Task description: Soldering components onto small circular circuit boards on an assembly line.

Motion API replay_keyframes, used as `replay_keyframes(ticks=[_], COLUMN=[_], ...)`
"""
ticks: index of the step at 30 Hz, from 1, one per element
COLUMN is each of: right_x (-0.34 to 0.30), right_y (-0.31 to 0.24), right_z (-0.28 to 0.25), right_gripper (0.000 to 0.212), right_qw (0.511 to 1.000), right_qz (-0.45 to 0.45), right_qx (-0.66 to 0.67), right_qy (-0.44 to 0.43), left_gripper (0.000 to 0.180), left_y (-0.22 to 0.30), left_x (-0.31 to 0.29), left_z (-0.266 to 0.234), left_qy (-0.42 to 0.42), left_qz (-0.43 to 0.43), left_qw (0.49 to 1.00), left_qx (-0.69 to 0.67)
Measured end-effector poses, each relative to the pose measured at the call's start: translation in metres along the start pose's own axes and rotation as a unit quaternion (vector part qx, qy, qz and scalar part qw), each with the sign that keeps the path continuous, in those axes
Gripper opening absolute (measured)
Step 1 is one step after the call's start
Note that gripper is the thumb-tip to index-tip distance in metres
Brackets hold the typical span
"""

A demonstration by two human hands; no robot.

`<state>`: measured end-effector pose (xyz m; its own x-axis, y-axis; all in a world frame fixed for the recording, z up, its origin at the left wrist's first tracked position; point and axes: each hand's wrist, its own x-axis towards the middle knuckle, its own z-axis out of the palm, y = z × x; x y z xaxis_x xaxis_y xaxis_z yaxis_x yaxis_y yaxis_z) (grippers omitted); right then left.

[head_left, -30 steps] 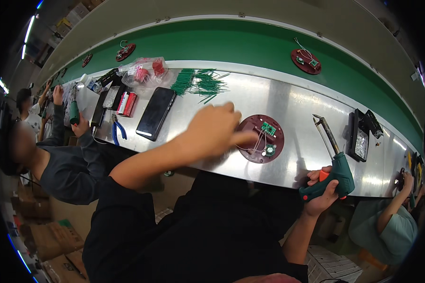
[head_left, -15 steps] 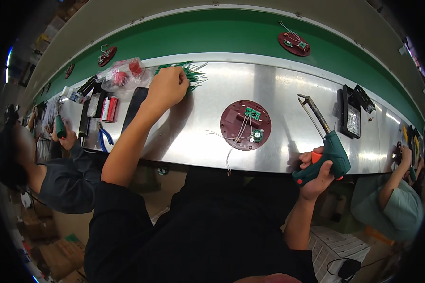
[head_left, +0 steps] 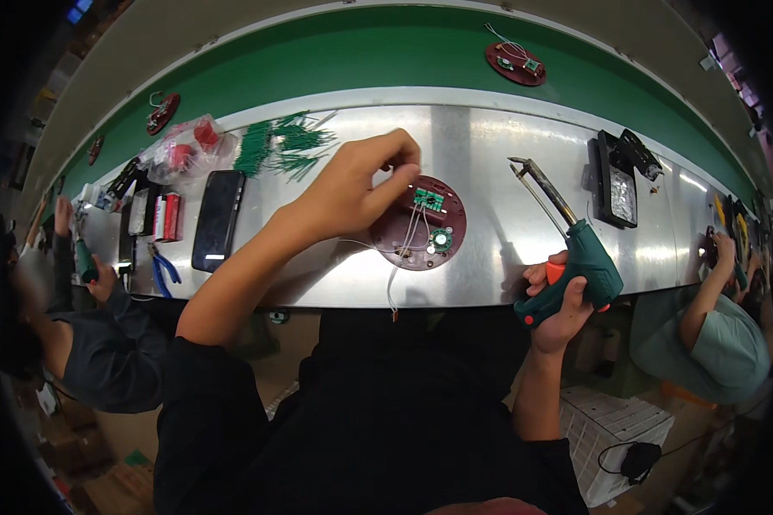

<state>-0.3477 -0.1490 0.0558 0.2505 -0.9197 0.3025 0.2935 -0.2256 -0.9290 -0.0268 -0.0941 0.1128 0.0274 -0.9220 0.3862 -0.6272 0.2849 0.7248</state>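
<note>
My right hand (head_left: 565, 311) grips a green gun-shaped soldering iron (head_left: 575, 266) with an orange trigger, its long metal tip raised above the bench. My left hand (head_left: 365, 184) hovers over the upper left part of a round maroon disc (head_left: 449, 249), its fingers curled in; whatever is between them is hidden. The disc lies flat and carries a green circuit board (head_left: 429, 201) and a small round green part (head_left: 441, 240). White wires run from the board, and one hangs over the bench's front edge. Left of that hand lies a pile of thin green strips (head_left: 270, 146).
A dark phone (head_left: 218, 221), blue-handled pliers (head_left: 164, 270), small boxes and a plastic bag with red pieces (head_left: 183, 150) lie on the left. A black tray (head_left: 616, 184) stands right. Similar discs rest on the green strip behind (head_left: 361, 60). Co-workers sit on both sides.
My left hand has moved right from the green strips to above the disc, uncovering the phone and pile. The soldering iron stays in my right hand. The view has shifted slightly.
</note>
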Motion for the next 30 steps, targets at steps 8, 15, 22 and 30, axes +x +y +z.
replay_keyframes(ticks=[8, 15, 22, 30], right_x=[-0.018, -0.026, -0.027, -0.026], right_y=[-0.012, -0.013, -0.004, -0.002], right_z=[0.003, 0.019, 0.015, 0.018], right_gripper=[0.064, 0.082, 0.046, 0.064], right_qw=[0.993, 0.981, 0.989, 0.975], right_qz=[0.017, 0.051, 0.008, 0.001], right_qx=[-0.097, -0.167, -0.096, -0.186], right_qy=[-0.065, -0.082, -0.117, -0.125], left_gripper=[0.01, 0.009, 0.009, 0.008], left_y=[-0.018, -0.02, -0.023, -0.024], left_x=[0.007, 0.003, 0.001, 0.0], left_z=[0.02, 0.02, 0.021, 0.016], left_qy=[-0.058, -0.025, -0.029, -0.055], left_qz=[0.007, 0.023, 0.031, 0.043], left_qw=[0.996, 0.999, 0.998, 0.997], left_qx=[-0.068, -0.036, -0.051, -0.015])
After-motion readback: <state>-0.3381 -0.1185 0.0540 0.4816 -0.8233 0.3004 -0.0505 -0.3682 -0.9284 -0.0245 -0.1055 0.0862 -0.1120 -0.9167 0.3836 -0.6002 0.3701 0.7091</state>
